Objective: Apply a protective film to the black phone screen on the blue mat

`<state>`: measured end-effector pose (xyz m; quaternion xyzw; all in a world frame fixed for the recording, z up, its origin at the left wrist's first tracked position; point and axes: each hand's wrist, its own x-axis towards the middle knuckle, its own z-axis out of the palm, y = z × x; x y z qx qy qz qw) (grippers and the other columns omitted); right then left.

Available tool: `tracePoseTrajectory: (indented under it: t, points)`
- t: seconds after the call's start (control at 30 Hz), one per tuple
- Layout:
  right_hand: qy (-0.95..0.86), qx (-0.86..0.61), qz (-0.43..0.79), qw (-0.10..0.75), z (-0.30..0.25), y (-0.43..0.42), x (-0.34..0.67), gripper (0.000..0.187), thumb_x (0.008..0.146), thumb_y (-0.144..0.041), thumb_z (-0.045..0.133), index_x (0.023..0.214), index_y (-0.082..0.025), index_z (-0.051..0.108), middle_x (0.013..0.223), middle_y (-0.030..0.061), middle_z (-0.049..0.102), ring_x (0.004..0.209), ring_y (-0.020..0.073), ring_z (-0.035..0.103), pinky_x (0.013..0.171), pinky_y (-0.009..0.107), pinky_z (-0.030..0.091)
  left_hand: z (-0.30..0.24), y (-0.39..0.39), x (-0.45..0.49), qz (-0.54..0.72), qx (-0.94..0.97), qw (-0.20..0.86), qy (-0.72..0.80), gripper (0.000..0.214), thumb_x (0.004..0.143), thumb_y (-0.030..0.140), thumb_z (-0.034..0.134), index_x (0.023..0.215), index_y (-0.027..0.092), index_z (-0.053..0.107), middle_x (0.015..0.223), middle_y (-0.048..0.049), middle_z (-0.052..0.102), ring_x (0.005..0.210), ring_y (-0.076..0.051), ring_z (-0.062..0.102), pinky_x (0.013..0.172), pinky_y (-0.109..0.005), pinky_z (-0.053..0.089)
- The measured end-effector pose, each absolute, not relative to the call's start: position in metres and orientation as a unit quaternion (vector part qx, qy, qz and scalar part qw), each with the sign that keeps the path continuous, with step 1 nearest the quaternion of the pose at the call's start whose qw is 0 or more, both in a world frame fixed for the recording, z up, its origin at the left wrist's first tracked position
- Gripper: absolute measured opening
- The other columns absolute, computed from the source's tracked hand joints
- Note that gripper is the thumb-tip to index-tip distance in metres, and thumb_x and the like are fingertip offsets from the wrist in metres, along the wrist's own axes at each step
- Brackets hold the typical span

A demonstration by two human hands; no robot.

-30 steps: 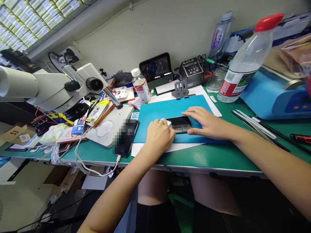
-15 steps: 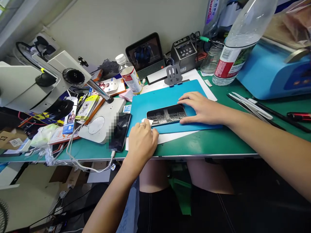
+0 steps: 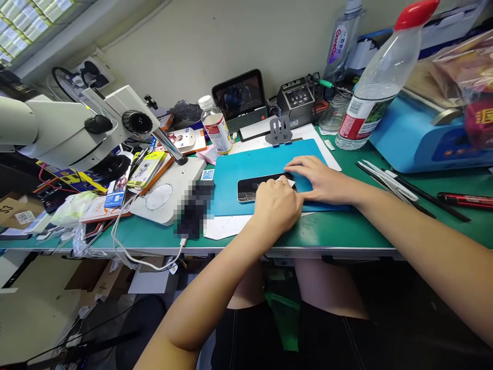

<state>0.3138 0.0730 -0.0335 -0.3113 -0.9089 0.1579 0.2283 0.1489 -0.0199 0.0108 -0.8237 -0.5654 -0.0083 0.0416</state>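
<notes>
A smartphone point(image 3: 246, 189) with a dark, glossy face lies flat on a blue work mat point(image 3: 246, 163). My left hand point(image 3: 278, 204) is closed over the right half of the phone, pressing down a small white wipe point(image 3: 291, 182); only a corner of it shows between the fingers. My right hand point(image 3: 321, 180) braces the phone's right end, fingers at the far corner and thumb at the near one. The left hand hides most of that end. White paper point(image 3: 227, 226) sticks out from beneath the mat.
Left of the mat, a second phone point(image 3: 194, 210), partly blurred out, is plugged into a white cable point(image 3: 144, 266). A microscope point(image 3: 115, 118) stands on the left. Behind are a drink bottle point(image 3: 216, 128) and a small screen point(image 3: 239, 95). Tweezers point(image 3: 389, 180), a large bottle point(image 3: 370, 103) and a blue machine point(image 3: 419, 139) occupy the right.
My left hand has slid with the white wipe from the phone's left end to its right end. The right hand stays at the right end. The view has shifted slightly.
</notes>
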Motion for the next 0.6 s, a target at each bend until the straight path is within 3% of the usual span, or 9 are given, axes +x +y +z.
tracePoseTrajectory:
  t: [0.2, 0.37, 0.6]
  points:
    - [-0.902, -0.331, 0.172, 0.219, -0.029, 0.071, 0.312, 0.087, 0.070, -0.082, 0.063, 0.131, -0.020, 0.064, 0.133, 0.0186, 0.057, 0.131, 0.0425, 0.045, 0.110, 0.062, 0.037, 0.015, -0.025, 0.115, 0.011, -0.783, 0.029, -0.622, 0.038, 0.102, 0.031, 0.033, 0.124, 0.013, 0.058, 0.093, -0.0117, 0.075, 0.087, -0.028, 0.071, 0.075, -0.034, 0.048]
    - [-0.895, -0.361, 0.171, 0.199, -0.027, 0.070, 0.312, 0.080, 0.072, -0.079, 0.064, 0.132, -0.026, 0.062, 0.135, 0.0148, 0.057, 0.132, 0.0418, 0.045, 0.107, 0.064, 0.042, 0.014, -0.042, 0.078, 0.053, -0.728, 0.060, -0.681, 0.046, 0.104, 0.035, 0.031, 0.141, 0.013, 0.049, 0.092, -0.0118, 0.076, 0.085, -0.028, 0.073, 0.072, -0.033, 0.048]
    - [-0.894, -0.364, 0.176, 0.193, -0.024, 0.068, 0.312, 0.078, 0.072, -0.078, 0.064, 0.132, -0.027, 0.062, 0.137, 0.0129, 0.056, 0.133, 0.0415, 0.044, 0.108, 0.062, 0.043, 0.005, -0.056, 0.064, 0.059, -0.712, 0.089, -0.694, 0.052, 0.105, 0.041, 0.032, 0.143, 0.009, 0.047, 0.091, -0.0128, 0.075, 0.088, -0.027, 0.071, 0.075, -0.033, 0.049]
